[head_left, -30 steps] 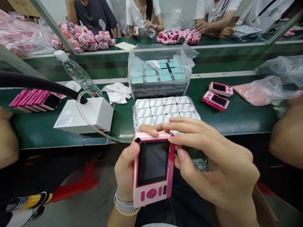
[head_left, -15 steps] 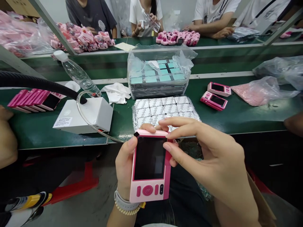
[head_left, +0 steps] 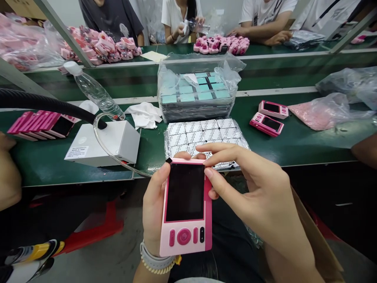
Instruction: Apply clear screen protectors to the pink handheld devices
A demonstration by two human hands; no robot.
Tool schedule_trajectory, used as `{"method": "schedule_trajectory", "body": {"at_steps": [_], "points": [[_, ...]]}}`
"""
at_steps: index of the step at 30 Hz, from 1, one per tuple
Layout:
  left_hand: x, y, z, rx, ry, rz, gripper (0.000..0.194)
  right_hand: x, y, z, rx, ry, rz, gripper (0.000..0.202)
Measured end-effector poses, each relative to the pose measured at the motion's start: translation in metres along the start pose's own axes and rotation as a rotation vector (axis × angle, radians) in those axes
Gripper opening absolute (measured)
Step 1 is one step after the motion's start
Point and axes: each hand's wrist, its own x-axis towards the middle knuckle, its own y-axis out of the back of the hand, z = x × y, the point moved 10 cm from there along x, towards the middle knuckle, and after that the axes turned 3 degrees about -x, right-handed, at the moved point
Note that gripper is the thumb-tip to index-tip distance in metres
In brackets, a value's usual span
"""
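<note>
A pink handheld device (head_left: 185,192) with a dark screen and darker pink buttons is upright in front of me, screen towards me. My left hand (head_left: 153,210) is wrapped round its left side and back, the thumb on the edge near a small black tab (head_left: 169,160) at the top left corner. At the opposite top corner, thumb and forefinger of my right hand (head_left: 256,188) close on the device's edge. Other fingertips show behind it. Just beyond lies a plastic-wrapped sheet of white printed squares (head_left: 203,135), partly hidden by my hands.
A white box (head_left: 103,143) with a hose and clear tube stands left, by a leaning bottle (head_left: 94,92) and crumpled tissue (head_left: 145,115). Bagged teal-topped stacks (head_left: 196,96) are behind. Two similar devices (head_left: 266,124) lie right; more (head_left: 44,124) stand far left. People sit opposite.
The device and both my hands have shifted slightly, the right hand a little to the left. Across the bench, a person's hands have tilted a clear bottle differently.
</note>
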Motion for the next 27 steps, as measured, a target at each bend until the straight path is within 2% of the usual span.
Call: {"method": "schedule_trajectory", "body": {"at_steps": [8,15,22,27], "points": [[-0.013,-0.007,0.01,0.074,-0.06,0.116,0.02,0.002,-0.003,0.012,0.107,-0.052,-0.016,0.013],[-0.022,-0.021,0.013,0.247,-0.072,0.174,0.026,0.002,-0.005,0.017,0.183,-0.059,-0.021,0.012],[-0.026,-0.027,0.032,0.446,-0.305,0.109,0.027,0.002,-0.008,0.014,0.217,-0.049,-0.033,0.013],[-0.028,-0.027,0.035,0.44,-0.34,0.058,0.03,0.004,-0.006,0.016,0.317,-0.07,-0.049,0.013]]}}
